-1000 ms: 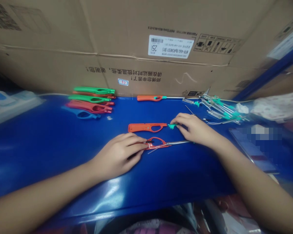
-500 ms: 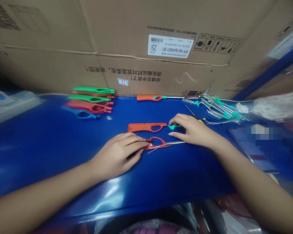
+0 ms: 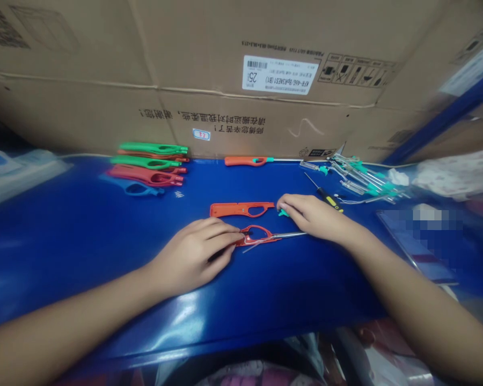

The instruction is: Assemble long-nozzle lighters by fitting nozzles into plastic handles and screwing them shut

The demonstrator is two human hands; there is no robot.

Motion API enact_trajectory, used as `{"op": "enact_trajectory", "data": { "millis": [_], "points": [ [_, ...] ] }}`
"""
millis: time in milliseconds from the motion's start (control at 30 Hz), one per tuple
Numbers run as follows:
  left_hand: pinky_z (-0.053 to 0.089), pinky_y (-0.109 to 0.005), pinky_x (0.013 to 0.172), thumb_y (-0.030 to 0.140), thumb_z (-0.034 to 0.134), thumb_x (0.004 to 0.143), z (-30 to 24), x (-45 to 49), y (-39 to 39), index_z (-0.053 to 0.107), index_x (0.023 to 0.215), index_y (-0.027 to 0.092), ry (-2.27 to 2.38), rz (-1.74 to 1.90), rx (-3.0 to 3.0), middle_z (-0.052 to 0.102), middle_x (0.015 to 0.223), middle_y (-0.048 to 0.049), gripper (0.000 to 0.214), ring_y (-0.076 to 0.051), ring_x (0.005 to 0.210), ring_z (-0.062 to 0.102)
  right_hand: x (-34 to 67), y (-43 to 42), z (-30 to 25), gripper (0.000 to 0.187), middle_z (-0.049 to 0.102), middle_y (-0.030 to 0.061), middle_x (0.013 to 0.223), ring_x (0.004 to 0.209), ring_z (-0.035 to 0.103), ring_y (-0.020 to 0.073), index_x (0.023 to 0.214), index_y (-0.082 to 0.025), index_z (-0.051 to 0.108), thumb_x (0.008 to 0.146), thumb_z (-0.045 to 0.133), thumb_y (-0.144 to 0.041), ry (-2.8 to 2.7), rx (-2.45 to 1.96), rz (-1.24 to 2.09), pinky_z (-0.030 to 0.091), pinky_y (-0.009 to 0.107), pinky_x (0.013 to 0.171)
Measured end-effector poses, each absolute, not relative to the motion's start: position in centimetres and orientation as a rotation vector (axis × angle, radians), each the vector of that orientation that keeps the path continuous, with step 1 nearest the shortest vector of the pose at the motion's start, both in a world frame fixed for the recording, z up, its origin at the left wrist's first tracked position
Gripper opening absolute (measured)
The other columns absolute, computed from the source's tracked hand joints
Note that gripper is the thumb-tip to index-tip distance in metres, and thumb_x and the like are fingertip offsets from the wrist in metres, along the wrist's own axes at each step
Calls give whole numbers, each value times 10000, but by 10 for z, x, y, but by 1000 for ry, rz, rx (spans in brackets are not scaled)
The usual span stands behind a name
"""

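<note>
My left hand (image 3: 203,252) is closed around the handle end of an orange lighter shell half (image 3: 259,237). A white wire lies in this shell, and a metal tube (image 3: 290,235) extends from its right end. My right hand (image 3: 306,210) has its fingers pinched on a small green plastic trigger piece (image 3: 282,213), mostly covered by the fingertips. A second orange shell half (image 3: 233,209) lies on the table just beyond my left hand. Beside my right hand rests a screwdriver (image 3: 328,199) with a black and yellow handle.
Green, red and blue shell halves (image 3: 145,174) are stacked at the back left, near several small screws (image 3: 179,194). An assembled orange lighter (image 3: 245,161) lies by the cardboard box (image 3: 201,102). Metal tubes with green parts (image 3: 366,179) are heaped back right, above a flat dark tablet-like object (image 3: 410,252).
My right fingers have closed onto the green trigger piece, from spread around it to pinched. My left hand and the orange shell have stayed in place.
</note>
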State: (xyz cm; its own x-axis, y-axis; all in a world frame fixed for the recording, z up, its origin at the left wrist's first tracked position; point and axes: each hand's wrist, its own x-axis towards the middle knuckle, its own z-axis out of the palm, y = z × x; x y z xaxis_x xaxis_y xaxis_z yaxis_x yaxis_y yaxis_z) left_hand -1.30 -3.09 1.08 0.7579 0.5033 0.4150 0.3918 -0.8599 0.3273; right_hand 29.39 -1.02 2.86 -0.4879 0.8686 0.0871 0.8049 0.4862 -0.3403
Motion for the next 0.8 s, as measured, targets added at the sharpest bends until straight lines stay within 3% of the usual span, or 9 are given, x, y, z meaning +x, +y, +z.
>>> {"op": "enact_trajectory", "data": {
  "millis": [133, 300, 467, 633, 800],
  "points": [
    [546, -399, 954, 171, 557, 960, 10, -12, -30, 670, 1234, 217, 712, 742, 2738, 723, 1192, -73, 301, -226, 1079, 675, 300, -13, 35, 259, 716, 65, 989, 843, 656, 228, 1088, -229, 597, 1041, 383, -366, -2443, -1629, 228, 439, 329, 685],
    [531, -388, 989, 237, 591, 980, 7, -14, -29, 635, 1270, 213, 721, 722, 2674, 703, 1226, -71, 294, -219, 1132, 649, 315, -13, 45, 189, 650, 50, 918, 818, 597, 203, 969, -216, 618, 898, 633, -392, -2512, -1537, 330, 453, 318, 706],
    [541, -364, 951, 241, 596, 983, 5, -13, -30, 620, 1300, 201, 733, 746, 2613, 696, 1166, -85, 321, -207, 1079, 642, 307, -15, 44, 128, 612, 41, 856, 746, 554, 166, 876, -200, 593, 961, 543, -282, -2513, -1336, 477, 441, 294, 689],
    [556, -325, 903, 217, 588, 982, 8, -9, -34, 681, 1189, 196, 757, 768, 2503, 668, 1097, -84, 228, -191, 1023, 639, 283, -29, 43, 106, 613, 35, 898, 771, 551, 162, 939, -214, 567, 1001, 509, -277, -2524, -1214, 543, 423, 286, 693],
    [540, -354, 920, 204, 581, 978, 10, -8, -38, 666, 1225, 206, 819, 682, 2448, 614, 1071, -80, 261, -195, 1003, 617, 264, -40, 43, 111, 605, 49, 935, 837, 549, 188, 964, -210, 555, 1018, 464, -244, -2704, -1141, 433, 429, 315, 742]
  ]
}}
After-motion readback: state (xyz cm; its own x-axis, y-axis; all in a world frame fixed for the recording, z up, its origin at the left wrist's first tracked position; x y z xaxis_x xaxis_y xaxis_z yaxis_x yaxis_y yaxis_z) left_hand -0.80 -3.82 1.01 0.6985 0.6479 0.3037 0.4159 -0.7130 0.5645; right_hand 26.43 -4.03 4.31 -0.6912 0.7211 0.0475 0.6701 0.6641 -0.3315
